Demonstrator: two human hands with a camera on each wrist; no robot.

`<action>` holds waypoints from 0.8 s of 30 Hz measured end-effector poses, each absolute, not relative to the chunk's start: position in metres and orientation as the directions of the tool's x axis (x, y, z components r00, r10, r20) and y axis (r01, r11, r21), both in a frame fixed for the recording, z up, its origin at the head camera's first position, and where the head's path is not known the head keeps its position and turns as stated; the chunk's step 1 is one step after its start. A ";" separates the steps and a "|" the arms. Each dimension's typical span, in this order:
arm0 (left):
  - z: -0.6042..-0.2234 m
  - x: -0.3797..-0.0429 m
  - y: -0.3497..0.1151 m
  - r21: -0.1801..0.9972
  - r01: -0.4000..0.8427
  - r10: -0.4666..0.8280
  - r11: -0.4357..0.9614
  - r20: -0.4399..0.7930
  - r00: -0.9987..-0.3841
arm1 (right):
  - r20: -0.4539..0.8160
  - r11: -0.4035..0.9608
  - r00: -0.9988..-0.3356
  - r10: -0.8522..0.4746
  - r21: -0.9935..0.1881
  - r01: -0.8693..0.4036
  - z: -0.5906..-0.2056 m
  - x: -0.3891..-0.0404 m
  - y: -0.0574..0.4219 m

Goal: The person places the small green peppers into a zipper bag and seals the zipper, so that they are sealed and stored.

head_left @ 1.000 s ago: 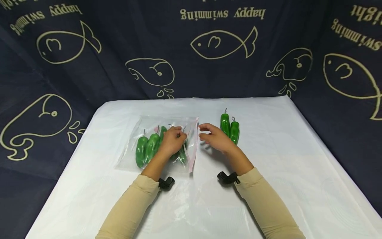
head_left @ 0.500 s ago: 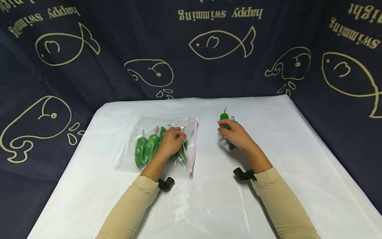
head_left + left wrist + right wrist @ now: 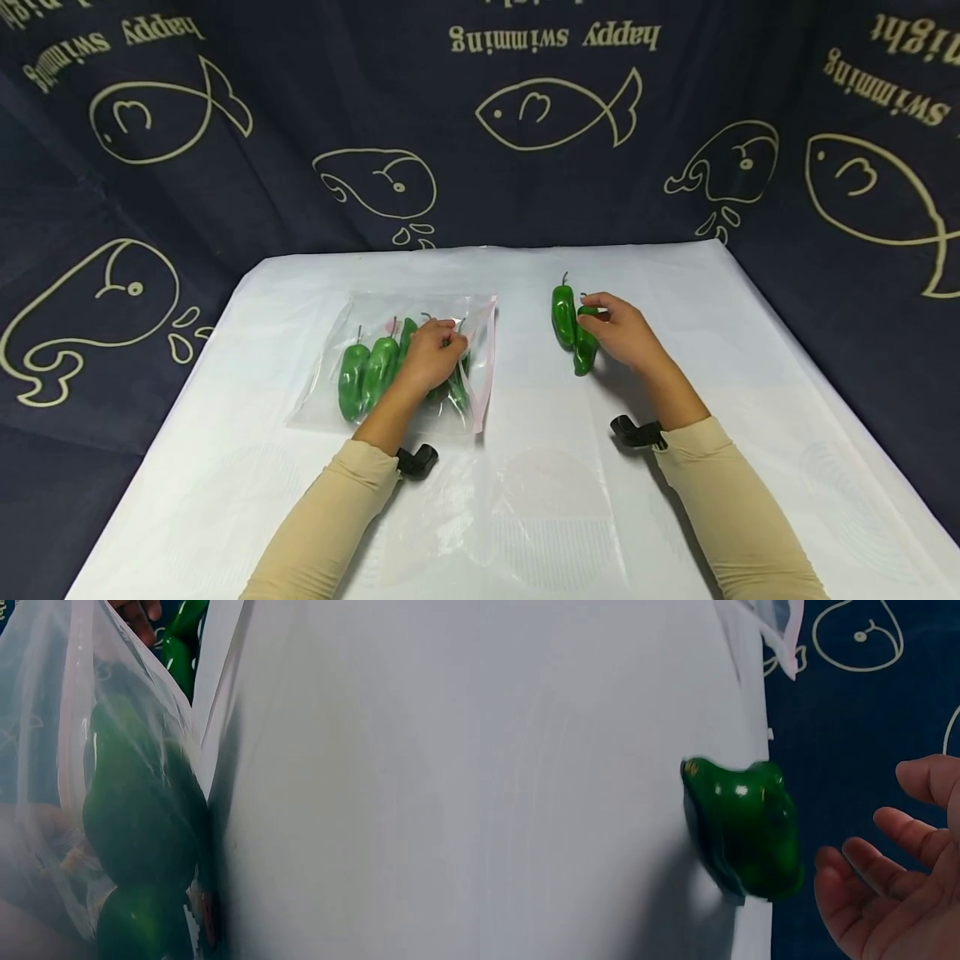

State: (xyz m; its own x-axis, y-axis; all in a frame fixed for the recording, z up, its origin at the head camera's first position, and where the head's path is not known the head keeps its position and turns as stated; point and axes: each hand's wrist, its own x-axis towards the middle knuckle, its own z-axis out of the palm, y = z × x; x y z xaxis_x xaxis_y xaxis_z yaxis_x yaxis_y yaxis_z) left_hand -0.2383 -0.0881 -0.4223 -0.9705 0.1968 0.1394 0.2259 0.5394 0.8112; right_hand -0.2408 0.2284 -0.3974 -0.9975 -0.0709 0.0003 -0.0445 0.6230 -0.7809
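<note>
My left hand (image 3: 433, 354) pinches the top film of a clear zip bag (image 3: 321, 392), holding it raised near the pink-edged mouth. Several green peppers (image 3: 351, 385) lie side by side in the bag; some are partly covered by that hand. In the left wrist view, a pepper (image 3: 139, 802) shows blurred through the film. To the right of the bag, two glossy green peppers lie together on the table, a left pepper (image 3: 563, 317) and a right pepper (image 3: 584, 354). Over the right one hovers my right hand (image 3: 624, 331), its fingers spread apart around the stem end without gripping.
A white sheet (image 3: 540, 500) covers the table. Behind it hangs a dark blue curtain (image 3: 570, 200) with fish and whale drawings. The bag's pink mouth edge (image 3: 486, 379) faces the two loose peppers.
My right hand has moved right, from beside the bag's mouth, across the left loose pepper, to the right one. My left hand has stayed on the bag.
</note>
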 end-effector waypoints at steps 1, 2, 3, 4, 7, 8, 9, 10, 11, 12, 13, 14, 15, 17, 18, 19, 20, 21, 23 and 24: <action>-0.422 -0.238 -0.088 0.810 0.225 0.196 0.542 0.138 -0.971 | 0.003 0.634 -0.998 -0.067 -0.772 -0.045 -0.398 -0.242 0.230; -0.422 -0.238 -0.088 0.809 0.225 0.195 0.542 0.140 -0.971 | 0.007 0.646 -0.998 -0.064 -0.762 -0.047 -0.399 -0.243 0.231; -0.423 -0.239 -0.088 0.809 0.225 0.192 0.542 0.141 -0.971 | 0.013 0.655 -0.998 -0.057 -0.754 -0.047 -0.400 -0.245 0.233; -0.423 -0.239 -0.088 0.809 0.228 0.192 0.542 0.145 -0.971 | 0.019 0.667 -0.998 -0.052 -0.743 -0.049 -0.400 -0.246 0.234; -0.423 -0.238 -0.088 0.809 0.234 0.194 0.539 0.151 -0.969 | 0.022 0.692 -0.999 -0.042 -0.721 -0.045 -0.404 -0.249 0.238; -0.423 -0.238 -0.088 0.808 0.236 0.194 0.539 0.153 -0.969 | 0.016 0.701 -0.999 -0.045 -0.712 -0.043 -0.405 -0.250 0.239; -0.423 -0.238 -0.088 0.808 0.236 0.194 0.540 0.154 -0.969 | 0.009 0.707 -0.999 -0.047 -0.706 -0.039 -0.407 -0.251 0.240; -0.423 -0.238 -0.088 0.806 0.237 0.194 0.543 0.154 -0.969 | 0.002 0.712 -0.999 -0.051 -0.701 -0.038 -0.408 -0.253 0.241; -0.423 -0.238 -0.089 0.805 0.234 0.194 0.544 0.151 -0.969 | -0.006 0.715 -0.999 -0.054 -0.699 -0.034 -0.410 -0.254 0.241; -0.423 -0.237 -0.089 0.806 0.231 0.194 0.545 0.147 -0.970 | -0.013 0.716 -0.998 -0.055 -0.697 -0.030 -0.411 -0.255 0.242; -0.423 -0.238 -0.089 0.807 0.228 0.193 0.545 0.144 -0.970 | -0.017 0.719 -0.998 -0.056 -0.695 -0.028 -0.412 -0.257 0.242; -0.422 -0.238 -0.089 0.806 0.229 0.194 0.546 0.145 -0.970 | -0.020 0.719 -0.998 -0.056 -0.694 -0.026 -0.413 -0.258 0.243; -0.422 -0.238 -0.089 0.806 0.229 0.195 0.545 0.144 -0.970 | -0.021 0.715 -0.998 -0.056 -0.699 -0.025 -0.414 -0.260 0.243; -0.422 -0.238 -0.089 0.808 0.228 0.196 0.543 0.141 -0.970 | -0.027 0.711 -0.998 -0.054 -0.703 -0.020 -0.416 -0.263 0.243; -0.422 -0.239 -0.089 0.808 0.228 0.196 0.543 0.141 -0.970 | -0.032 0.709 -0.998 -0.057 -0.705 -0.018 -0.416 -0.264 0.243; -0.422 -0.239 -0.089 0.806 0.229 0.196 0.545 0.144 -0.970 | -0.038 0.709 -0.997 -0.061 -0.705 -0.017 -0.417 -0.265 0.243; -0.422 -0.239 -0.088 0.803 0.233 0.196 0.548 0.148 -0.969 | -0.046 0.708 -0.997 -0.067 -0.706 -0.014 -0.418 -0.266 0.243; -0.422 -0.238 -0.088 0.802 0.232 0.194 0.550 0.147 -0.970 | -0.055 0.707 -0.996 -0.071 -0.708 -0.011 -0.418 -0.266 0.243; -0.422 -0.238 -0.088 0.799 0.227 0.191 0.557 0.143 -0.971 | -0.072 0.708 -0.995 -0.076 -0.706 -0.003 -0.419 -0.267 0.243; -0.423 -0.238 -0.088 0.798 0.230 0.191 0.558 0.146 -0.971 | -0.077 0.707 -0.994 -0.077 -0.707 0.000 -0.420 -0.267 0.243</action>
